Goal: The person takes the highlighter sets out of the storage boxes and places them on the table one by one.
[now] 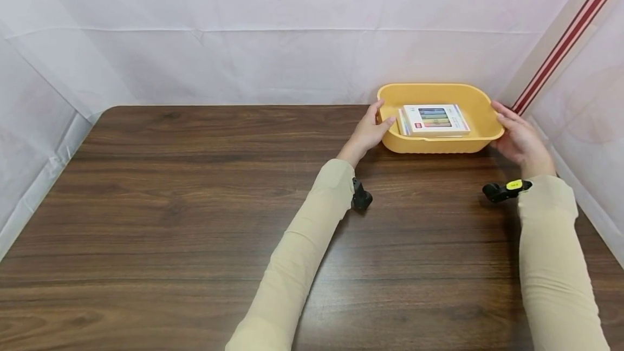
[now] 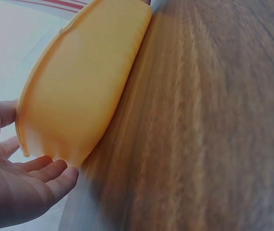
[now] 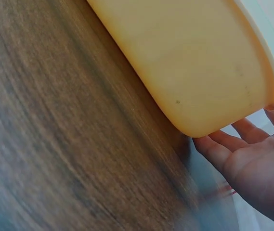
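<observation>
Yellow basket [image 1: 480,144] at bench [image 1: 195,188] 2 o'clock, box [image 1: 435,119] inside, left hand [image 1: 371,130] and right hand [image 1: 518,135] open, flanking its ends

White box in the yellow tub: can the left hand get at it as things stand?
Probably yes. The left hand is open at the left end of the yellow tub, whose top is uncovered. The white box lies flat inside with nothing on it, and the right hand stays at the far end.

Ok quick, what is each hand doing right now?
Left hand: open, straight fingers at the left end of the yellow tub.
Right hand: open, fingers at the tub's right end.
</observation>
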